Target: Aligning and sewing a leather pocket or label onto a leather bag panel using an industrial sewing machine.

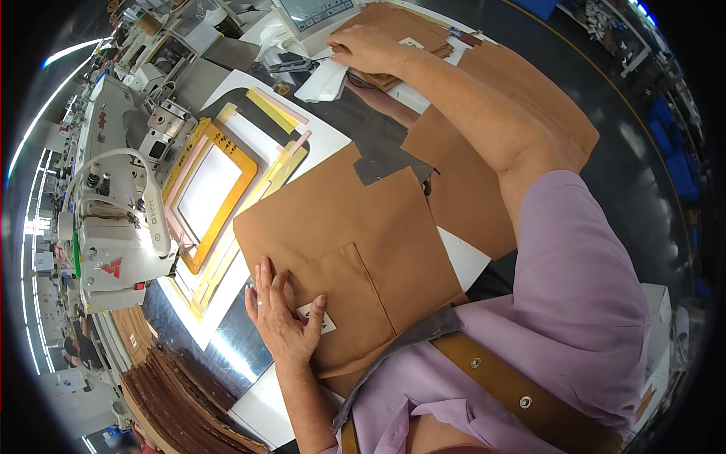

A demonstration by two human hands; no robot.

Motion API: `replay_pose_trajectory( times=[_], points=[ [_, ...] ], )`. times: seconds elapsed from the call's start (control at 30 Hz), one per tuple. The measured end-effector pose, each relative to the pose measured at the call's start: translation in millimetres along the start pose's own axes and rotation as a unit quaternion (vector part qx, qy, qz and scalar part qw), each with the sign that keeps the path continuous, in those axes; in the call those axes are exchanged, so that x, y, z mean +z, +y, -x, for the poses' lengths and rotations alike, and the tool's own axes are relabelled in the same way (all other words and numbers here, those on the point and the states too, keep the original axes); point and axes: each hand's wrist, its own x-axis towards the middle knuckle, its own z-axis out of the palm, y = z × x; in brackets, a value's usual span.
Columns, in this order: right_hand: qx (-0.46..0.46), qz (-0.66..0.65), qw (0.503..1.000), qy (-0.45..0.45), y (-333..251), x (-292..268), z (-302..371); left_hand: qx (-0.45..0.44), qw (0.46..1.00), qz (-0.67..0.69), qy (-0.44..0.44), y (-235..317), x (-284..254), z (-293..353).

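My left hand lies flat with fingers apart on a brown fabric panel. The panel spreads in front of me, its near edge against my body, with a notch cut into its far corner. A smaller brown pocket piece rests on it, and a small white label shows partly under my left fingers. Far ahead, my right hand reaches to a stack of brown fabric pieces, fingers bent over its left edge and closed on a piece there; the fingertips are partly hidden.
A sewing machine stands at the left, beside a yellow template frame on a white board. More brown panels lie under my right arm. A screen stands at the far side. Dark brown stacked pieces sit at lower left.
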Motion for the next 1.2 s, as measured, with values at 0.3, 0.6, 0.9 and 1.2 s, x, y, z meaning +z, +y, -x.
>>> replay_pose_trajectory(
  times=[0.3, 0.6, 0.9, 1.2],
  points=[
    [-0.036, 0.035, 0.996, -0.078, -58.4, 67.3, -71.3, -0.051, 0.998, -0.026, -0.012, -24.9, -8.9, 11.1],
    [-0.084, 0.072, 0.988, -0.106, -160.5, 89.5, -55.8, -0.002, 0.999, 0.042, 0.004, -92.6, -11.2, 58.9],
    [-0.406, -0.138, 0.897, -0.109, -366.6, 89.4, 43.7, 0.03, 0.999, 0.044, -0.012, -122.3, -8.3, 85.9],
    [-0.517, -0.067, 0.848, -0.091, -390.0, 116.7, 51.9, 0.035, 0.998, 0.057, -0.011, -127.7, -12.9, 97.8]
  ],
)
